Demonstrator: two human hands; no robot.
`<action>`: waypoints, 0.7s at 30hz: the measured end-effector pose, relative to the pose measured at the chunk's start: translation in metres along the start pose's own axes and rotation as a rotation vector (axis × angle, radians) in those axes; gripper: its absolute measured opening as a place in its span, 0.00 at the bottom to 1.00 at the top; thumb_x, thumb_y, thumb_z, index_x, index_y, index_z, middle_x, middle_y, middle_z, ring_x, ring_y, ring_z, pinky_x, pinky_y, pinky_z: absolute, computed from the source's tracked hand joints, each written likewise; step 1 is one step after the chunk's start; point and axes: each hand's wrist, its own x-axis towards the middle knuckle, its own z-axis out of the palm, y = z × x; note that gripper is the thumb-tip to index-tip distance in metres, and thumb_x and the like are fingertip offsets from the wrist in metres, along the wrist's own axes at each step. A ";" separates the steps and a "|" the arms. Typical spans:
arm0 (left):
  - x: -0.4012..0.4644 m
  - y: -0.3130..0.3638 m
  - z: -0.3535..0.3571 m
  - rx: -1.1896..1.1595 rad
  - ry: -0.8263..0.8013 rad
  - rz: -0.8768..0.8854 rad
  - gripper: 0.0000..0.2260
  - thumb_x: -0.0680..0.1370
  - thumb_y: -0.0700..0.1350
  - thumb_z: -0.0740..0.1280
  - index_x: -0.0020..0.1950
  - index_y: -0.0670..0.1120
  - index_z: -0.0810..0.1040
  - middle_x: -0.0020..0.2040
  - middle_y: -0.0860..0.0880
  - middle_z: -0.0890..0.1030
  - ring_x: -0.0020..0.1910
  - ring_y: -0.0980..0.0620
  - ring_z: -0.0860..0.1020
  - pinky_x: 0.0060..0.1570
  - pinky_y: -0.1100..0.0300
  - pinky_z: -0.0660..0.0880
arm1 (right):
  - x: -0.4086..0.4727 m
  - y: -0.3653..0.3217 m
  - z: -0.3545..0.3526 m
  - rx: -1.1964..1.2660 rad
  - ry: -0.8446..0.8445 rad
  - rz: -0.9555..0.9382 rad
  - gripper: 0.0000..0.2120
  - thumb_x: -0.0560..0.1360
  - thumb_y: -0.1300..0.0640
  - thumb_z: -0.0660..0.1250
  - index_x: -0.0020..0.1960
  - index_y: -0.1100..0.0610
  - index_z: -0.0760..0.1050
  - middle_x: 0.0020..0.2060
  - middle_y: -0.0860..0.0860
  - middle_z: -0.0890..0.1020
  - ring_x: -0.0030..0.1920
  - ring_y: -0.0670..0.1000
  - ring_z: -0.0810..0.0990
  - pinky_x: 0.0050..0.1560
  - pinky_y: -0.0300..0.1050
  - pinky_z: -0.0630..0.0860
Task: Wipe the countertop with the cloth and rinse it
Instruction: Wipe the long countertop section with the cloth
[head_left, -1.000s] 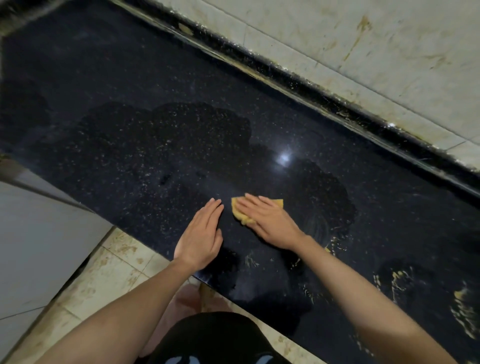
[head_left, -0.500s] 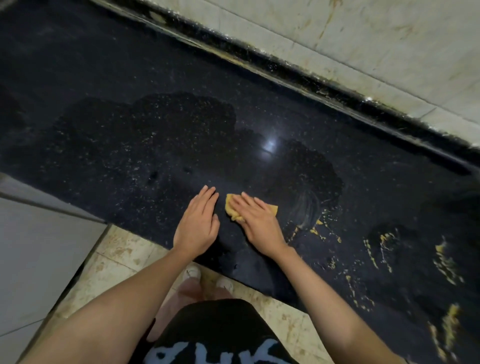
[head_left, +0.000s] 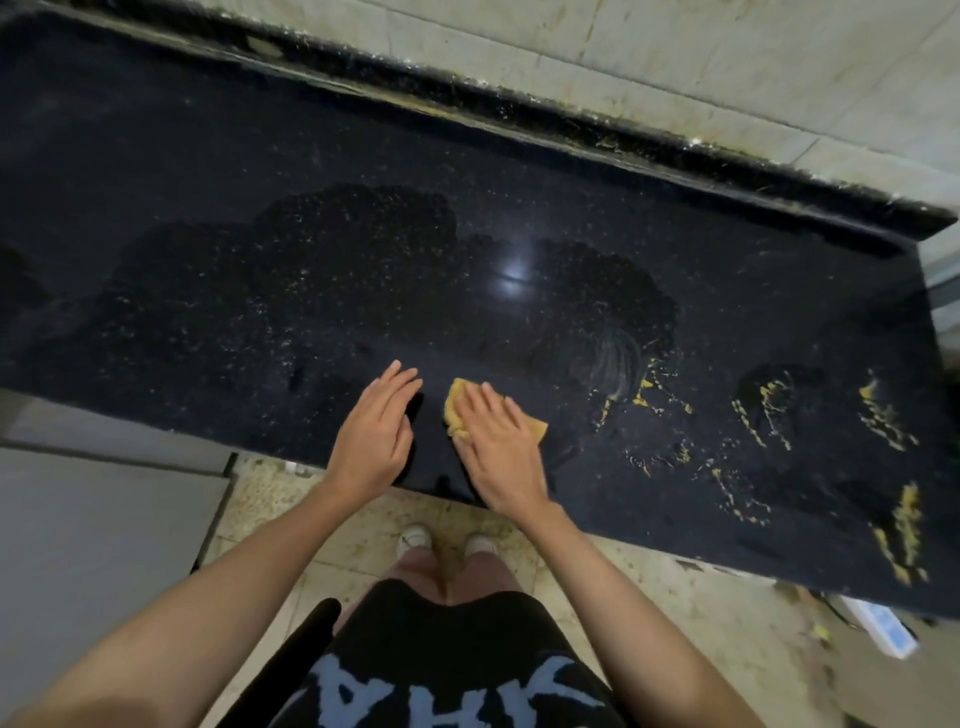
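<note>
While right hand (head_left: 496, 447) presses flat on yellow cloth (head_left: 457, 410), left hand (head_left: 371, 431) rests flat, fingers straight, holding nothing.
Both on black tabletop (head_left: 260, 291) near its front edge; cloth under right fingers, left hand just beside it. Yellow smears (head_left: 769, 415) lie further right of right hand.

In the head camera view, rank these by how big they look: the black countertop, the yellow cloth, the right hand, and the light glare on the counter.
1. Black countertop.
2. Right hand, nearer the camera.
3. Yellow cloth, mostly hidden under that hand, so its rank is unsure.
4. Light glare.
</note>
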 end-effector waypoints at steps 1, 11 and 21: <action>-0.002 -0.005 -0.003 0.008 -0.001 0.004 0.21 0.77 0.42 0.51 0.65 0.35 0.71 0.66 0.41 0.73 0.70 0.49 0.61 0.71 0.62 0.51 | -0.001 -0.017 0.004 -0.016 -0.010 -0.008 0.23 0.78 0.50 0.51 0.70 0.57 0.67 0.68 0.54 0.72 0.69 0.54 0.68 0.69 0.47 0.54; -0.012 -0.019 0.000 0.079 -0.091 0.056 0.25 0.77 0.46 0.47 0.66 0.35 0.71 0.68 0.42 0.71 0.71 0.48 0.62 0.70 0.57 0.55 | -0.052 0.048 -0.005 -0.002 0.032 0.171 0.22 0.79 0.49 0.51 0.70 0.54 0.67 0.70 0.51 0.69 0.71 0.53 0.65 0.70 0.45 0.52; -0.007 -0.024 -0.009 0.048 -0.086 0.129 0.20 0.76 0.41 0.51 0.63 0.36 0.73 0.61 0.40 0.77 0.63 0.48 0.68 0.66 0.59 0.60 | 0.003 -0.043 0.009 -0.080 -0.057 0.033 0.24 0.77 0.49 0.49 0.69 0.55 0.68 0.67 0.51 0.73 0.69 0.52 0.68 0.68 0.46 0.55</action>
